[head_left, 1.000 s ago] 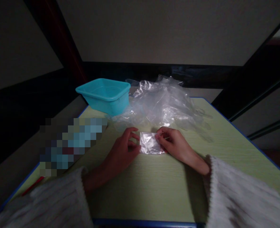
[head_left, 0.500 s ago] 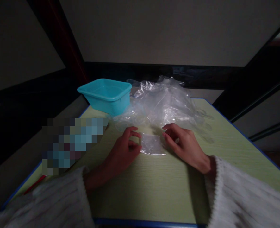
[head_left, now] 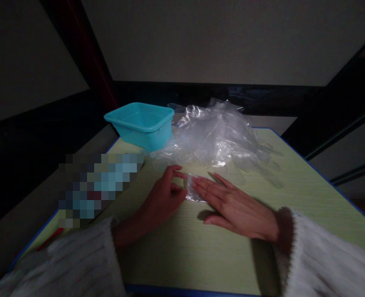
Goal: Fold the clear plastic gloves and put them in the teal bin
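A small folded square of clear plastic film (head_left: 196,197) lies flat on the table in front of me. My left hand (head_left: 163,194) rests at its left edge, thumb and fingers curved and apart, fingertips touching the edge. Across the right part of the square lies my right hand (head_left: 231,202), flat, its fingers stretched out and the thumb spread to the near side. The hand hides much of the film. Just beyond is a loose heap of thin clear plastic (head_left: 213,132), with finger-like shapes at its right side that resemble disposable gloves.
A turquoise plastic basin (head_left: 151,138) stands at the back left, touching the heap. A blurred-out flat item (head_left: 104,185) lies on the left, with a red strip (head_left: 50,239) below it. The pale green table (head_left: 185,255) has a blue edge; panels rise behind it.
My right hand has moved left and opened from a curled shape, and now lies flat over the plastic square. My left hand stays at the left edge.
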Demonstrator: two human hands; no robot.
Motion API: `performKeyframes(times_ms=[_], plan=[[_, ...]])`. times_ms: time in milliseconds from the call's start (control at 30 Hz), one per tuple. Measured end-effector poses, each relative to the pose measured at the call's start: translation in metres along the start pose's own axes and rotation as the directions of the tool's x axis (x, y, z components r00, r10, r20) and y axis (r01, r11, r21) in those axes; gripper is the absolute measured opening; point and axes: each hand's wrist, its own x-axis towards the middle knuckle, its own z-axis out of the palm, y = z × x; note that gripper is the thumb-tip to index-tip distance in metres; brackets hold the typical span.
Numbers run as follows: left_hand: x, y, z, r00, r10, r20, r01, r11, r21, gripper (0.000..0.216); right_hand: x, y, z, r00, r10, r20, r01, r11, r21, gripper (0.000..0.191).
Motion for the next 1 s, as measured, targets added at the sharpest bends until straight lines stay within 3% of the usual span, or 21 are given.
performKeyframes(times_ms=[233,400,500,600,700,767,1000], plan=[[-0.001,0.002,-0.001,0.999,0.031,-0.019,-0.031,0.999,0.014,0.039,-0.001,0.001,0.004,0.997,0.042,0.062,-0.045,0.998,0.039,0.075],[-0.001,-0.001,-0.004,0.987,0.142,-0.071,-0.122,0.964,0.236,0.032,-0.002,0.001,0.004,0.995,0.055,0.078,-0.058,0.998,0.040,0.076],[-0.002,-0.005,-0.006,0.935,0.352,-0.033,-0.308,0.857,0.413,0.031,-0.002,0.001,0.005,0.996,0.057,0.067,-0.060,0.997,0.042,0.076],[-0.004,-0.011,-0.007,0.866,0.479,0.141,-0.474,0.700,0.534,0.034,-0.002,0.001,0.005,0.997,0.059,0.048,-0.061,0.997,0.049,0.078],[-0.006,-0.014,-0.008,0.831,0.463,0.309,-0.550,0.599,0.582,0.042,-0.003,0.000,0.006,0.996,0.073,0.044,-0.075,0.996,0.055,0.080],[-0.006,-0.015,-0.008,0.833,0.409,0.372,-0.552,0.576,0.602,0.046,-0.003,0.000,0.005,0.995,0.084,0.056,-0.087,0.995,0.056,0.082],[-0.005,-0.013,-0.007,0.850,0.328,0.413,-0.527,0.571,0.630,0.048,-0.003,0.000,0.005,0.993,0.087,0.075,-0.094,0.992,0.089,0.080]])
